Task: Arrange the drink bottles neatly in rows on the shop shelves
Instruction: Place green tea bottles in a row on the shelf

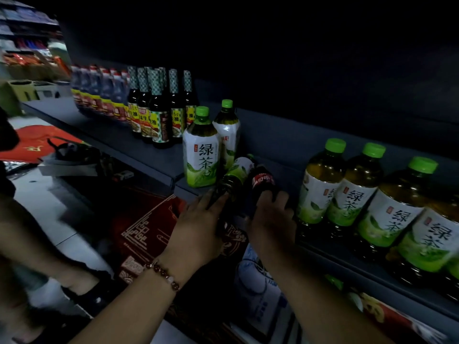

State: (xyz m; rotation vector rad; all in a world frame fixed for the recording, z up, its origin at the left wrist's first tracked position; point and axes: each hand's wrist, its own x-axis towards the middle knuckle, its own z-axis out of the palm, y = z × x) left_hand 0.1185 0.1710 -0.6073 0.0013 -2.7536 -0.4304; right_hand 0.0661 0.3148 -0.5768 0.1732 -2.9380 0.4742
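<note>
Running from upper left to lower right of the frame, the shelf [139, 147] carries every bottle in view. At right stands a row of four tea bottles [323, 184], upright and touching, full of amber tea under green caps. Two more of the same, the tea pair [201, 155], stand at centre, one behind the other. Dark sauce bottles [159, 112] with checked necks cluster further up-left, and beyond them a blurred row of red-capped bottles [99, 95].

Between the pair and the row, two bottles lie tipped on the shelf, tops pointing to the back: a tea bottle [236, 173] and a cola bottle [262, 182] just beside it. The left hand [201, 219] rests with fingers stretched along the tea bottle's lower end; the right hand [273, 217] curls round the base of the cola bottle.

Both look full, so probably fairly heavy and stiff enough not to crush. Their smooth plastic and film labels may slip; a grip round the labelled waist should serve best when standing them up.
</note>
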